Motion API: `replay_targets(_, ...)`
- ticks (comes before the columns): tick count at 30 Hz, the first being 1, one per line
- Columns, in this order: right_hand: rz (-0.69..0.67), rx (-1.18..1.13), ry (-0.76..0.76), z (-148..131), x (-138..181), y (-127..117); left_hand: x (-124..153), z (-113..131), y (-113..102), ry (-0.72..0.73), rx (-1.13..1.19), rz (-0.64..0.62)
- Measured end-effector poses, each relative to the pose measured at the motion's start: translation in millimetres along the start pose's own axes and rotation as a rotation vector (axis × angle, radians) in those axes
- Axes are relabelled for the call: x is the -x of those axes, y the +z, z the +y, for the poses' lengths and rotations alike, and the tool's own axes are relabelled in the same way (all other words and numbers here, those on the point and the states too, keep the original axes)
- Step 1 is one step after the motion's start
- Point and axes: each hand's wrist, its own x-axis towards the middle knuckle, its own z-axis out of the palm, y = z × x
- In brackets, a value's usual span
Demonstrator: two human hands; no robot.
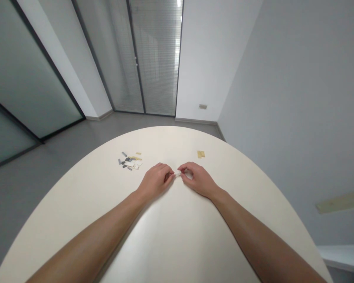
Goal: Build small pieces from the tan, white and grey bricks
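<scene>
Between my two hands, near the middle of the table, is a small white toy building brick (177,174). My left hand (158,179) pinches its left end between thumb and fingertips. On the other end, the thumb and forefinger of my right hand (198,177) are closed in a pinch too. The brick's finer shape is too small to make out, and the fingertips cover its ends. Beyond my left hand lies a loose pile of bricks (131,161) in white, grey, dark grey and yellow. A flat yellow block of pieces (201,154) lies beyond my right hand.
The round cream table (177,243) carries both forearms, its curved far edge just past the pieces. Behind it stand a glass partition with blinds (156,59) and a white wall with a socket (203,106). A grey wall (306,86) rises on the right.
</scene>
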Motion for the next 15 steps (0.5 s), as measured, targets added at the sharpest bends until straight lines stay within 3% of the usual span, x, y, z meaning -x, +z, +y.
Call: replay_targets(15,-0.060,-0.188,0.029,3.6,0.3,-1.7,0.1,-3.1,2.1,0.097,0.060,-0.018)
